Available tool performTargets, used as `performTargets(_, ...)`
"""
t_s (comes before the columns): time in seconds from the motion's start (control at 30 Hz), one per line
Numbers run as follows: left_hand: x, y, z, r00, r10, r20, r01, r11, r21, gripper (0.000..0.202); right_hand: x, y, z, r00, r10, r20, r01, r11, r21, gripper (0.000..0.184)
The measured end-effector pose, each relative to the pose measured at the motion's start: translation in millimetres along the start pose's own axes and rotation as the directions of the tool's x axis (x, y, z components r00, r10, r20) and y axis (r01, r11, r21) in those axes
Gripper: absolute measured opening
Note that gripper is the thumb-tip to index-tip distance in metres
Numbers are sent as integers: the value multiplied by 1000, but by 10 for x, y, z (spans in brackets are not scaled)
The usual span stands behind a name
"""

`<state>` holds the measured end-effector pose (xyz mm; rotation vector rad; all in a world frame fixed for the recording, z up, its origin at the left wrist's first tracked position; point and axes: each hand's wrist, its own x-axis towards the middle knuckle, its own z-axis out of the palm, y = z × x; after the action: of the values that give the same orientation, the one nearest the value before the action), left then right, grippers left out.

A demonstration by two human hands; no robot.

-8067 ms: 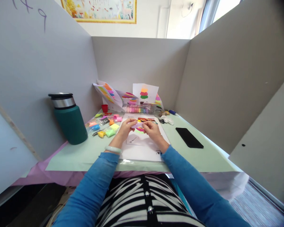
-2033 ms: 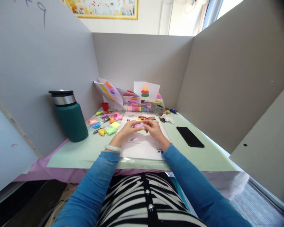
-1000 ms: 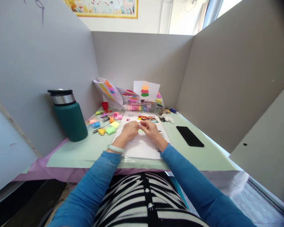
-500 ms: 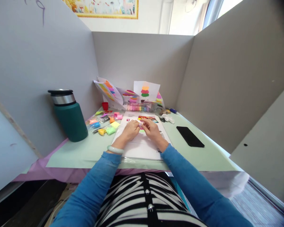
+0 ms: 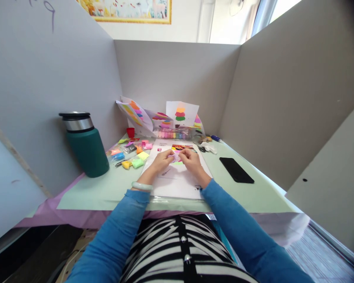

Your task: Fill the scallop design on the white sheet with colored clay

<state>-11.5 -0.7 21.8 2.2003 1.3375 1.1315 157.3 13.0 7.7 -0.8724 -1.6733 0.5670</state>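
My left hand and my right hand meet over a white paper sheet on the desk. Both pinch a small pink lump of clay between their fingertips. A pale green bangle circles my left wrist. Under the hands the sheet carries a coloured picture with bits of clay on it.
A green flask stands at the left. Small bags of coloured clay lie beside the sheet. A clay tray and finished paper pictures lean at the back. A black phone lies at the right. Grey partition walls enclose the desk.
The hands have stayed together over the sheet, kneading the pink lump; they lifted slightly and moved a little farther away in the last half second.
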Motion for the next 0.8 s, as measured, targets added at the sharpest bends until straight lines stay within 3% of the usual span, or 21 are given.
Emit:
performTargets(0.1,21,1,-8,999,-4,43,8,995,-99,19,31,-2,16,994,112,5,-112,979,173,17)
performTargets(0.17,22,-2,3,998,48,38,-44,994,-103,20,43,1,21,992,129,-5,-125,972,200,20)
performTargets(0.43,-29,-42,91,965,261,13,-261,962,78,48,26,24,38,995,70,-65,-67,997,42,18)
performTargets(0.57,-26,-30,90,974,218,-59,-207,966,155,26,48,56,29,995,64,-72,-62,997,37,15)
performTargets(0.8,-31,38,4,998,38,56,-39,999,27,30,56,9,-25,988,151,-24,-142,964,224,12)
